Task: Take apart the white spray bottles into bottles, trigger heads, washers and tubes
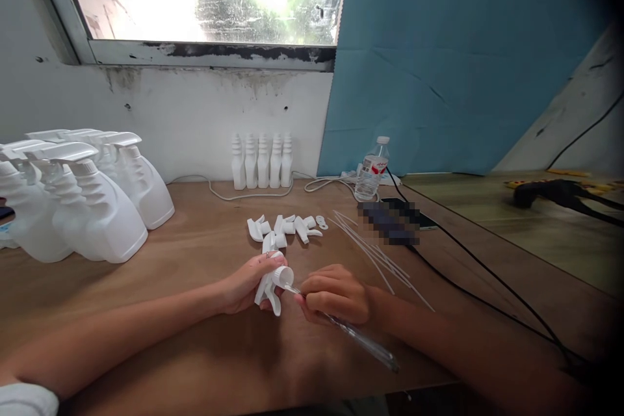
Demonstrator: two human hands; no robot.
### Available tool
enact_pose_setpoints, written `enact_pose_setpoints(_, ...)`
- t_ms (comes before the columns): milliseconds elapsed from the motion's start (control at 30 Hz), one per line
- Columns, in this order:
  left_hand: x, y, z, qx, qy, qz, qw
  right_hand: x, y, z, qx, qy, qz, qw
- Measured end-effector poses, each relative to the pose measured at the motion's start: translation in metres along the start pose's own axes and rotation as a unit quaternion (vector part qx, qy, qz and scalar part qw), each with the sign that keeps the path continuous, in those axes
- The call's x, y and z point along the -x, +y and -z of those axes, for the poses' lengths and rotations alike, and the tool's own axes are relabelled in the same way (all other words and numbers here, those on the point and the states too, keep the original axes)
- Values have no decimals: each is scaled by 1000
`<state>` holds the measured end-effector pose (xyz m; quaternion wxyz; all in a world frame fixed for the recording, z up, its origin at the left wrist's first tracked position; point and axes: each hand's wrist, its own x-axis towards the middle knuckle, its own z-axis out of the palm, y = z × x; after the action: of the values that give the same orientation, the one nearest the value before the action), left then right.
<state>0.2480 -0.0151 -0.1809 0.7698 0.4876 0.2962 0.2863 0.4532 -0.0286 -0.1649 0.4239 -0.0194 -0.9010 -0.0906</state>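
Observation:
My left hand [253, 281] is closed round a white trigger sprayer head [268, 286]. Its round collar faces right and its trigger points down. My right hand [336, 296] pinches a slim, clear, tube-like piece [368, 343], whose far end trails down to the right. The pinched end is at the collar's opening; how far in it reaches, I cannot tell. Just beyond my left hand lie several more sprayer heads [305, 229] and a small flat white piece [322, 223]. Several thin white tubes [375, 253] are spread on the table beyond my right hand.
White spray bottles [110, 214] with heads on stand at the left. Small white bottles [263, 162] line the wall. A water bottle [372, 169], a pixelated dark object [390, 222] and black cables [480, 260] are to the right on the brown table [205, 351].

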Motion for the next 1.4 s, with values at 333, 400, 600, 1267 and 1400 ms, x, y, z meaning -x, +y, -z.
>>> enact_pose_setpoints(333,-1,0,2,-7,-15,-4,1000,6,49,26,71,146,-361,918)
enact_pose_setpoints(400,-1,-1,3,-5,-15,-4,1000,14,64,30,58,167,-453,874)
enact_pose_setpoints(600,0,0,3,-7,-21,-3,1000,33,91,31,-50,170,-579,796)
enact_pose_setpoints(1267,6,-5,1,-114,-13,-69,991,39,98,24,-54,153,-593,789)
enact_pose_setpoints(1400,19,-6,-2,-388,29,-253,886,39,97,24,-52,153,-593,789)
